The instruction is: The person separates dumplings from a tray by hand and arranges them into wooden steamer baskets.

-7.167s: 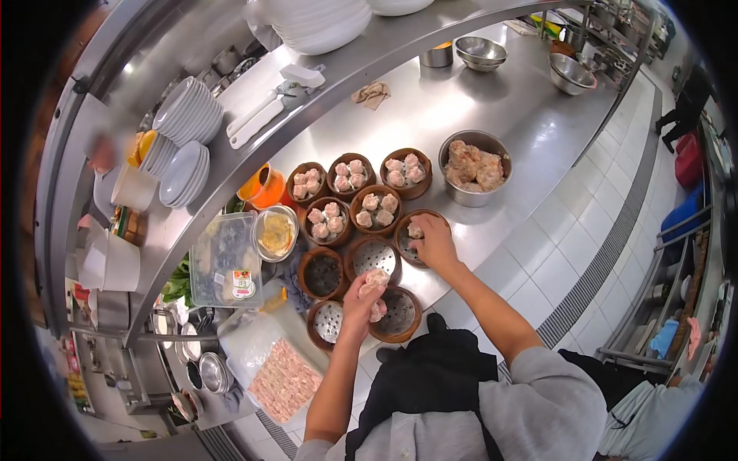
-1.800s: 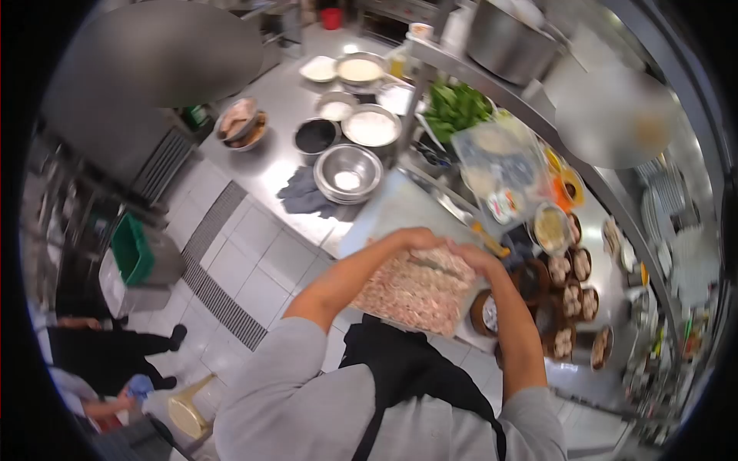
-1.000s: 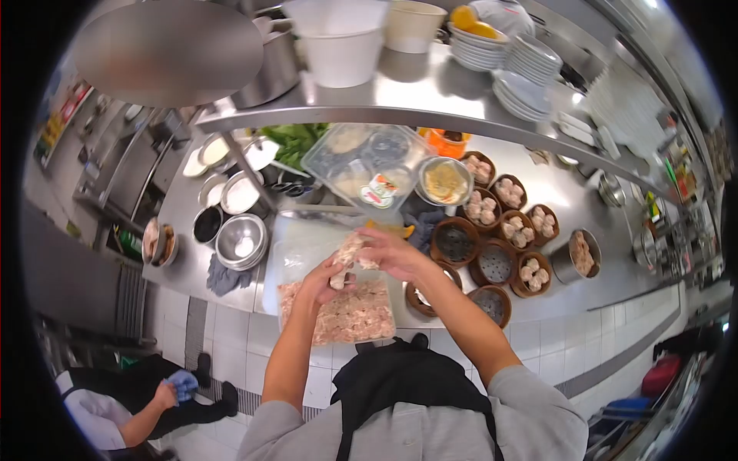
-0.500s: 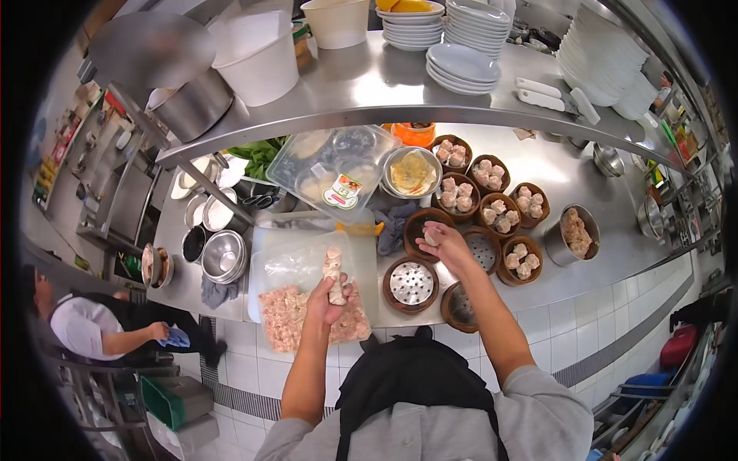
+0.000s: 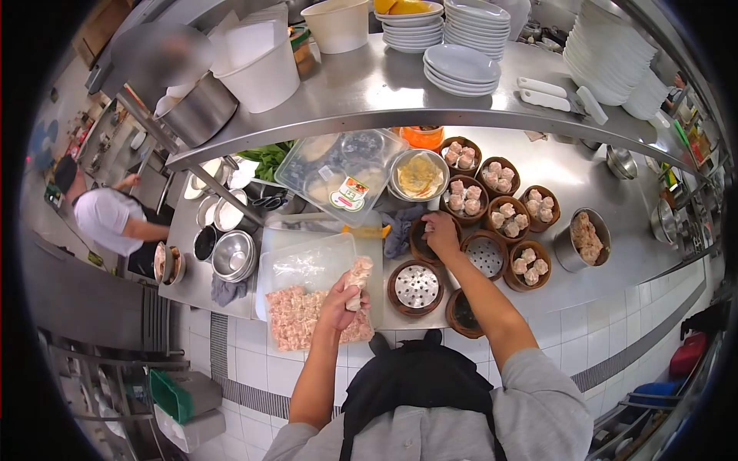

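My left hand (image 5: 335,307) is wrapped round a short stack of pale dumplings (image 5: 357,281), above the right part of a plastic tray (image 5: 311,269) packed with pink dumplings (image 5: 296,316). Over a dark round steamer basket (image 5: 421,250) my right hand (image 5: 440,233) reaches down with its fingers pinched; whatever is between them is hidden. Beside that basket are a basket with a perforated metal base (image 5: 416,287) and another such basket (image 5: 484,256). Several baskets with dumplings, one of them a front basket (image 5: 528,266), stand to the right and behind.
A metal pot of filling (image 5: 583,240) stands at the right. A clear lidded container (image 5: 338,173) and a bowl of wrappers (image 5: 420,176) lie behind my hands. The overhead shelf (image 5: 346,119) carries plates and tubs. A co-worker (image 5: 115,219) stands at the far left.
My right hand has gone down into the dark basket, its fingers now closed. My left hand still holds the stack, slightly further right. The co-worker at the left has turned towards the counter.
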Demonstrator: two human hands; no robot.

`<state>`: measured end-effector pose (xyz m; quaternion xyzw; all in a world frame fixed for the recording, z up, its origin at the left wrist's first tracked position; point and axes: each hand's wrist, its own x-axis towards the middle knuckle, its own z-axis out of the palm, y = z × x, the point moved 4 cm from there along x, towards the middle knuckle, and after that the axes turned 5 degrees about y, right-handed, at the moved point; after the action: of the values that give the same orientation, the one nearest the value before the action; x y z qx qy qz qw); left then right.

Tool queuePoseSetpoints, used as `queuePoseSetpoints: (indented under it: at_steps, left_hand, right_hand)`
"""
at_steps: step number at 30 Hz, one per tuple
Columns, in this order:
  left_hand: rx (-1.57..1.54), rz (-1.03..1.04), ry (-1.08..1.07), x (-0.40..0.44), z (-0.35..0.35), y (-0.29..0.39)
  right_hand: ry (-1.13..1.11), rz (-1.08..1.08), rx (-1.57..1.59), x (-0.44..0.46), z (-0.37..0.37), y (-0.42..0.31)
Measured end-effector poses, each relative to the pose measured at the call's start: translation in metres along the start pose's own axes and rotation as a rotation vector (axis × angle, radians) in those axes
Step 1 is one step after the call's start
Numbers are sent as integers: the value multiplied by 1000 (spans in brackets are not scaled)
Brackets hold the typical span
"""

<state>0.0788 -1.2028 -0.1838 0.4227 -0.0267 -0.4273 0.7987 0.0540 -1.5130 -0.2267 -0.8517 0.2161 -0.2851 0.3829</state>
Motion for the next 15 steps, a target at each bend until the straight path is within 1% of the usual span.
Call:
queuePoseSetpoints:
  at_steps: [1,3,5,6,8,9,11,13,14,15]
  left_hand:
    - [0,0,2,2,2,-2]
    - [112,-2,37,6,3,-5]
    - [94,-11,38,10,5,-9]
    - [80,-16,41,12,6,-10]
    - [94,-22,70,16,10,-11]
    - [114,-26,101,18,12,-11]
    - [150,-37,92,24,15,-11]
    - [197,-60,70,30,22,-10]
    - [268,-51,38,33,29,-9]
    - [338,-40,1,36,36,-10]
  right_hand:
    - [29,-36,-55,0,2,-4]
    - [57,-70,-112,-3,-2,-10]
    - [-44,-25,5,-7,-7,-12]
    - [-46,-26,-1,-12,-13,-16]
    - [119,-83,-65,-28,-34,-33]
    - [114,-87,-66,-35,-42,-47]
    - [-168,87,320,-50,-51,-83]
    - [-279,-14,403,-59,-64,-134]
    - [-347,-32,474,-62,-62,-143]
    - [-330,-151,389,-64,-63,-151]
